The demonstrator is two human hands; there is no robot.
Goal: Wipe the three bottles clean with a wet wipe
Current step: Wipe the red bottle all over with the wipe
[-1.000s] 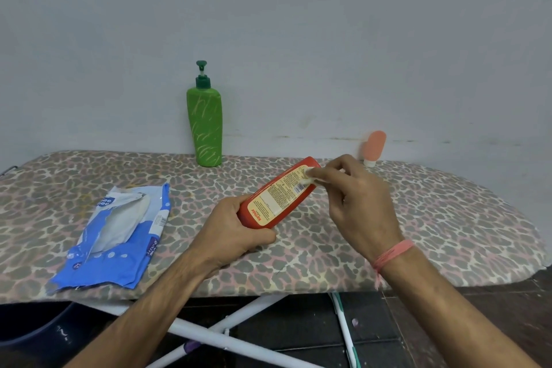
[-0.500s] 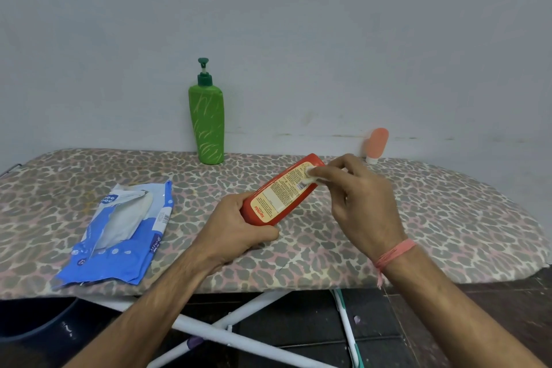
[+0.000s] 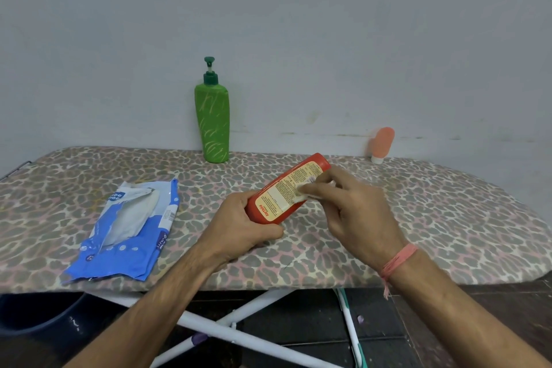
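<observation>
Your left hand [image 3: 239, 224] grips the red bottle [image 3: 288, 188] tilted toward one o'clock above the ironing board [image 3: 418, 218], your right hand [image 3: 352, 212] pinching the wet wipe [image 3: 304, 191] on its label; press harder and the bottle may slip.

Red bottle [image 3: 286, 191] base hidden in left hand [image 3: 239, 225]; wet wipe [image 3: 307, 193] mostly under right hand [image 3: 355, 215] fingers; label print too small; counter [image 3: 448, 218] cut off at left edge.

red bottle [image 3: 286, 192]: glossy plastic | ironing board [image 3: 418, 218]: matt cloth
</observation>
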